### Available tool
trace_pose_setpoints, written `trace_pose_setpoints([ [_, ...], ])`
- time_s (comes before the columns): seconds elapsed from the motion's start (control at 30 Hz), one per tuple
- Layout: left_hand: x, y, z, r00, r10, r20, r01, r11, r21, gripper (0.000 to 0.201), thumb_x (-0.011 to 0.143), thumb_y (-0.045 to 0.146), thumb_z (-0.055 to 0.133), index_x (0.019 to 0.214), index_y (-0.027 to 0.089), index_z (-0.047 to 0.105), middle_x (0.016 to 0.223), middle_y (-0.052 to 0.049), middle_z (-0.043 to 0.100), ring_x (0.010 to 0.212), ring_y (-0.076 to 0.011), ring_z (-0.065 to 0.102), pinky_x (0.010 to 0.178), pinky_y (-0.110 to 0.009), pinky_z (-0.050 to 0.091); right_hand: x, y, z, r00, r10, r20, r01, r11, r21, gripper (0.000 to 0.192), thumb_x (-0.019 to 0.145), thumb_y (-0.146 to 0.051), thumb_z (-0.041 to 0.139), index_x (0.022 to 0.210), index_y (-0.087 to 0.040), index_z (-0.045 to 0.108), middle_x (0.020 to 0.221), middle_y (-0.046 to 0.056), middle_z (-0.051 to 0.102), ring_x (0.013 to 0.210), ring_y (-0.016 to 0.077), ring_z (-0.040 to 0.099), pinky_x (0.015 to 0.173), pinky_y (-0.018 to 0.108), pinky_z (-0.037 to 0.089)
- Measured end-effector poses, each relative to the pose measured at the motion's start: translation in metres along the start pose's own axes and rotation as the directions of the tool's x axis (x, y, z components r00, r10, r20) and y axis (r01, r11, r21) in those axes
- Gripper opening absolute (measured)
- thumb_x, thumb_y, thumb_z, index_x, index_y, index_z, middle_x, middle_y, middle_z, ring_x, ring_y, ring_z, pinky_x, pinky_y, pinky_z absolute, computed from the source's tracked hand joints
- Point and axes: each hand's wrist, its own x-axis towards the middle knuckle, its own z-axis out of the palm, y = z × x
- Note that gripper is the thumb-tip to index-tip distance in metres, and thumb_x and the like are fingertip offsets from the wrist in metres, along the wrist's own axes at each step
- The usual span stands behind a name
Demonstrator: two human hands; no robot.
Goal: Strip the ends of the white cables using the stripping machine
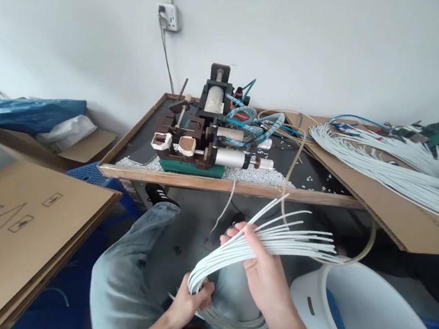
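**Two hands on a bundle of white wires**

Head view: the left hand (192, 299) comes up from the bottom edge, forearm angled up and to the right, and is curled into a fist around the bent loop of a bundle of white wires (269, 240). Its fingers are wrapped tight around the strands, knuckles towards the camera. The right hand (264, 272) reaches in from the lower right, wrist straight, back of the hand up. Its thumb and fingers are pressed onto the bundle from both sides, clamping the strands higher up than the left fist. Beyond the right fingertips the cut ends fan out to the right, apart from one another (they hang in the air, touching nothing). Below the left fist more white wire lies coiled over the person's lap, on the jeans (121, 282).

Well beyond the fingers stands a wooden table (216, 185) with a small machine (207, 135) on it; white scraps lie around its base. Further right of the fanned ends, a larger heap of wires (390, 161) rests on a cardboard sheet (411, 217). Just right of the right forearm sits a white bucket (366, 315). To the left of the left hand, well apart, lies a flattened cardboard box (10, 226).
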Motion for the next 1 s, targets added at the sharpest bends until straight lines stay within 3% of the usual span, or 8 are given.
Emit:
trace_pose_setpoints([
  [0.2,-0.004,0.059,-0.045,0.984,0.102,-0.143,-0.091,0.992,0.082,0.039,0.073,0.034,0.068,0.043,0.019,0.049,0.04,0.002,0.044,0.04,-0.0102,0.037,0.046,-0.025,0.036,0.0,-0.033,0.02,0.993,0.009,0.118,-0.024,0.992,0.124,0.015,0.085,-0.035,0.073,0.086,-0.021,0.078,0.088,0.0,0.083,0.091,0.0204,0.077,0.086,0.03,0.062],
  [0.33,-0.039,0.114,-0.089,0.966,0.169,-0.194,-0.114,0.957,0.267,0.029,0.07,0.025,0.066,0.044,0.018,0.055,0.042,-0.001,0.051,0.043,-0.0122,0.043,0.046,-0.025,0.033,-0.012,-0.033,0.042,0.945,-0.031,0.326,-0.037,0.979,0.2,0.019,0.088,-0.037,0.069,0.091,-0.022,0.08,0.091,0.0,0.084,0.097,0.0198,0.077,0.09,0.025,0.061],
  [0.43,-0.078,0.142,-0.119,0.914,0.234,-0.331,-0.076,0.901,0.428,0.025,0.064,0.027,0.073,0.045,0.018,0.059,0.042,-0.001,0.053,0.041,-0.0129,0.044,0.042,-0.024,0.033,-0.024,-0.019,0.057,0.879,-0.018,0.477,-0.103,0.968,0.227,0.022,0.091,-0.038,0.066,0.092,-0.021,0.08,0.09,0.0,0.084,0.097,0.0193,0.076,0.091,0.025,0.059],
  [0.53,-0.119,0.146,-0.143,0.811,0.254,-0.528,0.038,0.876,0.48,0.022,0.054,0.032,0.082,0.054,0.019,0.064,0.045,0.0,0.058,0.041,-0.0159,0.05,0.04,-0.024,0.038,-0.03,0.005,0.07,0.82,0.081,0.566,-0.235,0.95,0.205,0.024,0.092,-0.039,0.064,0.093,-0.021,0.08,0.091,0.001,0.083,0.096,0.0195,0.076,0.09,0.027,0.06],
  [0.67,-0.159,0.113,-0.163,0.693,0.185,-0.697,0.293,0.811,0.507,0.042,0.061,0.051,0.081,0.085,0.018,0.07,0.068,-0.003,0.073,0.058,-0.024,0.066,0.05,-0.029,0.053,-0.032,0.044,0.076,0.786,0.191,0.587,-0.316,0.942,0.117,0.025,0.089,-0.04,0.068,0.096,-0.018,0.078,0.094,0.005,0.083,0.096,0.0195,0.076,0.082,0.026,0.061],
  [0.73,-0.168,0.092,-0.171,0.712,0.16,-0.683,0.355,0.758,0.547,0.052,0.068,0.06,0.075,0.096,0.017,0.071,0.085,-0.008,0.077,0.076,-0.0293,0.071,0.063,-0.032,0.058,-0.031,0.059,0.075,0.783,0.26,0.566,-0.347,0.937,0.05,0.026,0.089,-0.04,0.069,0.097,-0.017,0.077,0.095,0.007,0.083,0.096,0.0195,0.076,0.08,0.026,0.06],
  [0.83,-0.169,0.075,-0.183,0.797,0.075,-0.599,0.391,0.692,0.607,0.062,0.075,0.064,0.069,0.115,0.016,0.069,0.109,-0.013,0.075,0.098,-0.0341,0.07,0.079,-0.036,0.059,-0.027,0.072,0.07,0.786,0.308,0.536,-0.359,0.933,-0.01,0.03,0.087,-0.042,0.07,0.097,-0.015,0.077,0.097,0.01,0.082,0.098,0.0221,0.075,0.084,0.03,0.059],
  [1.0,-0.144,0.105,-0.178,0.924,0.058,-0.379,0.255,0.645,0.721,0.063,0.081,0.057,0.07,0.133,0.023,0.062,0.123,-0.01,0.071,0.103,-0.0316,0.068,0.083,-0.032,0.057,-0.02,0.076,0.063,0.835,0.284,0.471,-0.317,0.949,-0.011,0.031,0.086,-0.044,0.071,0.096,-0.015,0.076,0.096,0.009,0.082,0.104,0.0234,0.073,0.087,0.033,0.058],
])
